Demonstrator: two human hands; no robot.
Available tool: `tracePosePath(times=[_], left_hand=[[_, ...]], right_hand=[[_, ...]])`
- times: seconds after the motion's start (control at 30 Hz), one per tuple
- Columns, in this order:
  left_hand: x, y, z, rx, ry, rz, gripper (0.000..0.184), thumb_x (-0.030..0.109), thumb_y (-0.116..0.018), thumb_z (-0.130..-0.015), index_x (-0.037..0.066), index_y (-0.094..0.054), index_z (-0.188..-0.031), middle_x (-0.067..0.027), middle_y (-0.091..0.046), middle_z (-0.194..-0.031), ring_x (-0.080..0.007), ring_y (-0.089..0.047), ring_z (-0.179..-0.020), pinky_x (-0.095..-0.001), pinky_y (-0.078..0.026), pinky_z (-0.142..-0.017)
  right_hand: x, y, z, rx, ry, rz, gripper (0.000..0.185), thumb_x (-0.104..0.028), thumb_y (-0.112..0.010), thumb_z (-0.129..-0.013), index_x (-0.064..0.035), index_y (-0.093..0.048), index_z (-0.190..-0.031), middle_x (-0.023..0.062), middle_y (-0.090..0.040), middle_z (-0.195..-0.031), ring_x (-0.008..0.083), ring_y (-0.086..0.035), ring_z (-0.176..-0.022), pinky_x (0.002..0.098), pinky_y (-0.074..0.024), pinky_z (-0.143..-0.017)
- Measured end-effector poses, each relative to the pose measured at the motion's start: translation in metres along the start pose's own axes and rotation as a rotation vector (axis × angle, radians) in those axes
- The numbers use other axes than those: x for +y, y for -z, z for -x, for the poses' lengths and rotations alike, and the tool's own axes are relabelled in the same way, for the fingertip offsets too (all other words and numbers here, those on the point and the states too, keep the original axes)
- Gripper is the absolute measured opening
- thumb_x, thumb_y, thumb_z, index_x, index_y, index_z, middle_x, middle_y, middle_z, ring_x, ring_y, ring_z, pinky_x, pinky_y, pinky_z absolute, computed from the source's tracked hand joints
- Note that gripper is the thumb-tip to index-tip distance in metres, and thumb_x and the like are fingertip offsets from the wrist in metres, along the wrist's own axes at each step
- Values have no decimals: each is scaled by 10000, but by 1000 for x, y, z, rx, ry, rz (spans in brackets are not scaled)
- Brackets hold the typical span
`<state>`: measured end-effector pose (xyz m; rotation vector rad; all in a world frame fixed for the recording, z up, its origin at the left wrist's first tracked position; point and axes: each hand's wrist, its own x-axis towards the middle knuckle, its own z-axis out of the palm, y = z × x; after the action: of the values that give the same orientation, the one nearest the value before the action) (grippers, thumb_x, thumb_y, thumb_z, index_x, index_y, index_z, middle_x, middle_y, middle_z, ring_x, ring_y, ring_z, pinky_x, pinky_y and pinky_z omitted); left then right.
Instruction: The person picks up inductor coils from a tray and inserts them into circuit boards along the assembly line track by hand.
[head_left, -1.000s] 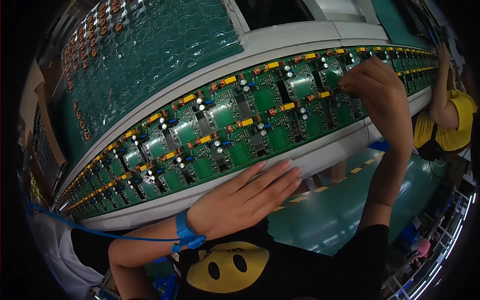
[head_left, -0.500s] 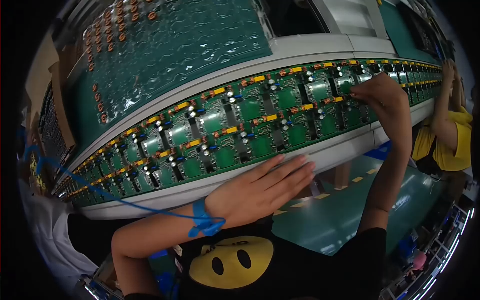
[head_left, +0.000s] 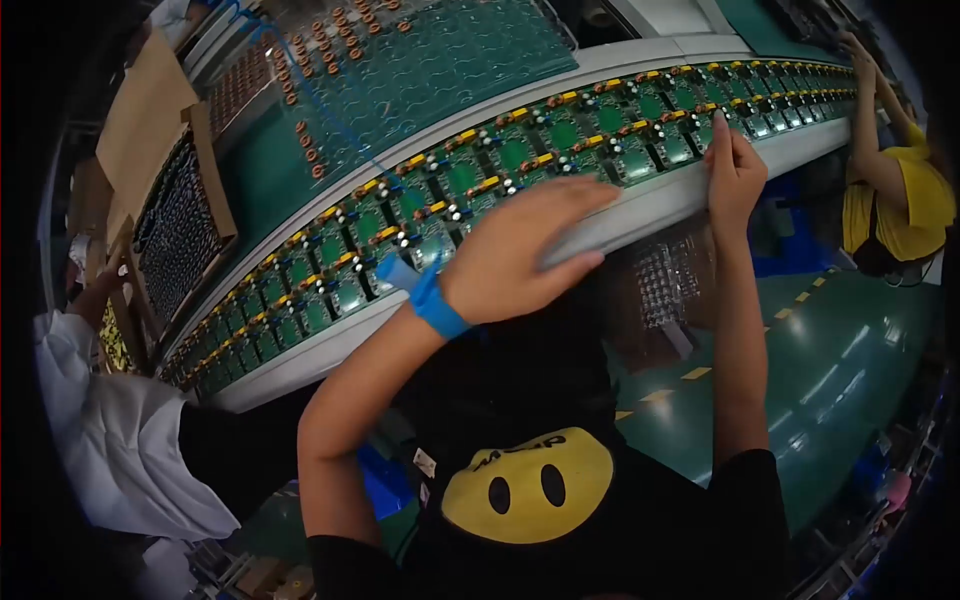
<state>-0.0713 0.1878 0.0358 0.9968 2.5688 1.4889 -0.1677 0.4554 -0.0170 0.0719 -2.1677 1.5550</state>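
Note:
A long panel of green circuit boards (head_left: 512,155) runs diagonally along a pale rail, with yellow parts, copper coils and small silver capacitors on it. My left hand (head_left: 535,240), with a blue wrist strap (head_left: 436,305), reaches over the rail's near edge, its thumb apart from the fingers. The fingertips lie close to the boards. My right hand (head_left: 735,170) is at the near edge of the boards farther right, its index finger stretched towards the lower row and the other fingers curled. Nothing shows in it; whether the fingertip touches a part is unclear.
Copper coils (head_left: 335,45) stand in rows on a clear bubbled sheet (head_left: 450,65) behind the rail. A carton of dark parts (head_left: 180,215) is at left. A person in yellow (head_left: 895,205) works at right; a person in a white garment (head_left: 135,430) is at left.
The view has shifted. My right hand has drawn back from over the boards, its bent fingers now with the index straight. My left hand has gone from flat on the rail to arched over it.

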Motion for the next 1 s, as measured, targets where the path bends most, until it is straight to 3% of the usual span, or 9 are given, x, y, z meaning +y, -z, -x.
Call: tracePosePath(times=[0.07,0.13,0.23,0.3,0.37,0.4,0.5,0.77,1.0], left_hand=[[15,37,38,165,43,-257,478,148,-673,-852,34,-561,-1303,-195,-560,-1336,-366,-494,-1293,-443,-382,-1089],[23,63,88,391,221,-511,462,131,-681,-848,36,-578,-1288,-188,-564,-1339,-370,-482,-1308,-453,-377,-1082],[10,74,176,620,382,-738,483,190,-651,-893,39,-542,-1338,-187,-504,-1411,-391,-398,-1373,-487,-329,-1102],[-6,73,220,805,623,-980,540,298,-602,-941,50,-479,-1405,-181,-414,-1489,-408,-292,-1428,-530,-260,-1129],[-13,76,235,855,637,-918,577,348,-581,-950,53,-449,-1429,-181,-375,-1511,-411,-259,-1439,-543,-241,-1133],[-13,75,239,899,649,-842,616,398,-561,-960,56,-419,-1453,-182,-336,-1534,-415,-227,-1451,-556,-221,-1136],[-9,73,226,785,669,-926,655,437,-588,-938,48,-428,-1440,-202,-344,-1519,-415,-244,-1440,-568,-210,-1128],[-1,77,224,712,758,-875,620,318,-637,-895,43,-457,-1421,-193,-350,-1524,-423,-262,-1428,-543,-223,-1111],[4,80,219,672,987,-826,649,417,-568,-918,11,-460,-1412,-215,-366,-1510,-458,-265,-1417,-556,-211,-1120]], right_hand=[[-1,0,1,-5,2,66,457,-273,-601,-994,-13,-499,-632,-27,-433,-575,45,-358,-562,250,-277,-517],[-1,-2,-1,-30,52,238,476,-294,-592,-998,-9,-484,-633,-13,-423,-576,58,-359,-563,265,-286,-520],[-1,-5,-1,-12,69,242,479,-311,-586,-999,5,-451,-665,4,-372,-583,74,-324,-578,287,-277,-527],[10,-2,-2,-18,98,316,457,-298,-584,-999,4,-427,-693,13,-325,-600,87,-278,-595,305,-252,-533],[15,2,-4,-56,132,318,401,-279,-604,-980,26,-533,-730,38,-402,-583,99,-334,-575,307,-305,-530],[15,3,-4,-60,151,365,409,-279,-605,-979,21,-511,-718,39,-375,-590,96,-312,-579,308,-291,-528],[22,5,-7,-62,118,342,421,-272,-608,-982,23,-505,-699,1,-352,-583,78,-287,-579,295,-250,-523],[31,16,-12,-160,98,419,423,-254,-575,-1008,6,-509,-681,-33,-331,-593,47,-275,-576,286,-206,-515],[24,26,-3,-196,-60,467,372,-202,-523,-1031,1,-458,-726,-41,-326,-616,50,-273,-592,269,-217,-520]])
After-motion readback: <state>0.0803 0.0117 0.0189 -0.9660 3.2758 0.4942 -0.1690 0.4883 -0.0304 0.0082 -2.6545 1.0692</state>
